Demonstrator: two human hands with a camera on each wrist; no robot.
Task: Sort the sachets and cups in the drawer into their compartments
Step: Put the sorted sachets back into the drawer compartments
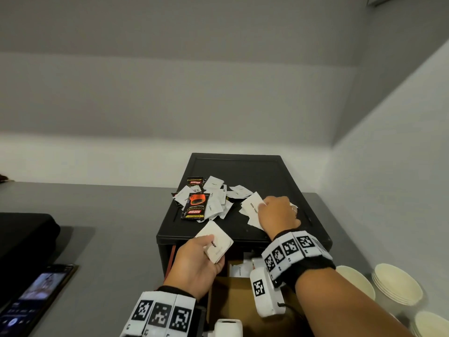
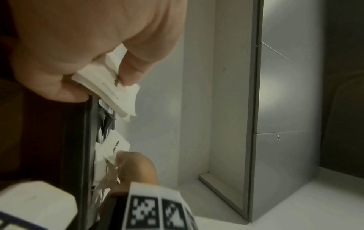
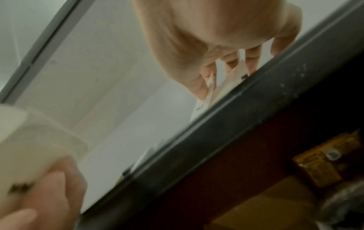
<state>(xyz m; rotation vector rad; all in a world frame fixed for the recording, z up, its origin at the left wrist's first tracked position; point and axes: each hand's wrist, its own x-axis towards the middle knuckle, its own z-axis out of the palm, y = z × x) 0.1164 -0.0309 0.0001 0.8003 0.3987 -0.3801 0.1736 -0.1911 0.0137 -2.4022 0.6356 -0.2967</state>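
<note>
On the black box top (image 1: 255, 171) lies a loose pile of white sachets (image 1: 215, 195) and two black Kopiko coffee sachets (image 1: 194, 206). My left hand (image 1: 211, 251) grips a neat stack of white sugar sachets (image 1: 218, 242) at the box's front edge, above the open drawer (image 1: 230, 295). The stack (image 2: 110, 88) shows pinched between thumb and fingers in the left wrist view. My right hand (image 1: 264, 210) rests on the box top at the right, fingers curled on white sugar sachets (image 1: 252, 206) (image 3: 211, 88). A cream sachet (image 1: 239, 269) lies in the drawer.
Stacked paper cups (image 1: 396, 285) stand on the grey counter at the right, near the wall. A phone (image 1: 36, 297) and a black case (image 1: 24, 237) lie at the left. Walls close off the back and the right side.
</note>
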